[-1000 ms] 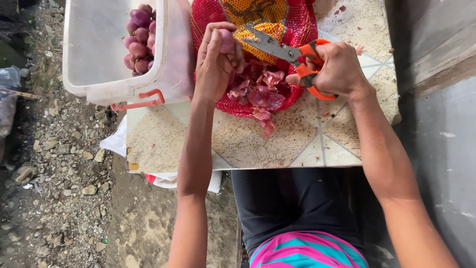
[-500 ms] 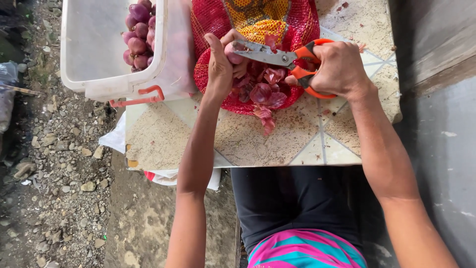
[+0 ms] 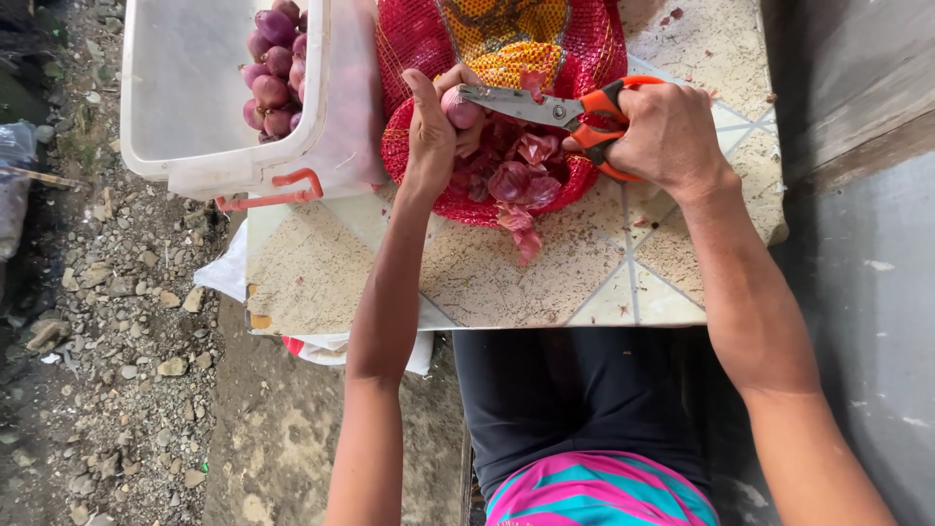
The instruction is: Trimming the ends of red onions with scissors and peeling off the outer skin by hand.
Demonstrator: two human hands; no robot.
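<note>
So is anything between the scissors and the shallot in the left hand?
Nothing visible. The left hand holds the shallot up over the red mesh bag, and the scissors in the right hand have their blade tips right at it. Loose skins lie lower, on the bag, out of the way.

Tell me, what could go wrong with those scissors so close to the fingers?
The scissors have their blades right at the shallot pinched in the left hand, so a slip by the right hand might nick a fingertip. The tub hangs past the table edge and could perhaps tip. Loose peels may slide off the mesh bag.
</note>
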